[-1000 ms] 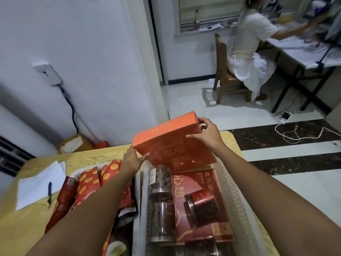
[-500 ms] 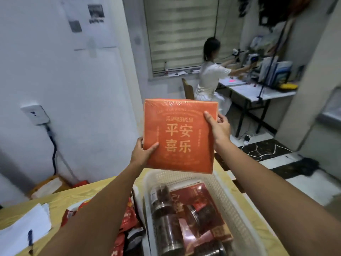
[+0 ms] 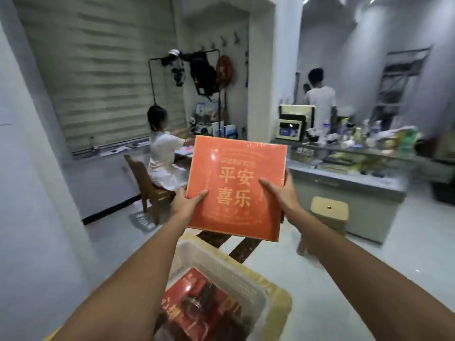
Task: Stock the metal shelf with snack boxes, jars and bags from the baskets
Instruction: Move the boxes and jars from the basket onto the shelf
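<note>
Both hands hold 1 flat orange snack box [image 3: 236, 188] upright in the air, its shrink-wrapped front with 4 large gold characters facing the camera. The left hand [image 3: 186, 205] grips the box's lower left edge, thumb laid across the front and fingers hidden behind. The right hand [image 3: 280, 193] grips the right edge the same way, thumb on the front. The box is above and beyond a white mesh basket [image 3: 214, 259], which sits on the yellow wooden counter [image 3: 283, 303] at the bottom of the view. Inside the basket lies a red box [image 3: 194, 306] with dark contents that are too blurred to make out. Behind, 1 person in white [image 3: 163, 158] sits on a wooden chair [image 3: 145, 185] at a desk by striped blinds [image 3: 98, 82]. Another person [image 3: 320, 99] stands beyond a cluttered glass display case [image 3: 344, 183], with a pale stool [image 3: 330, 212] in front of it.
</note>
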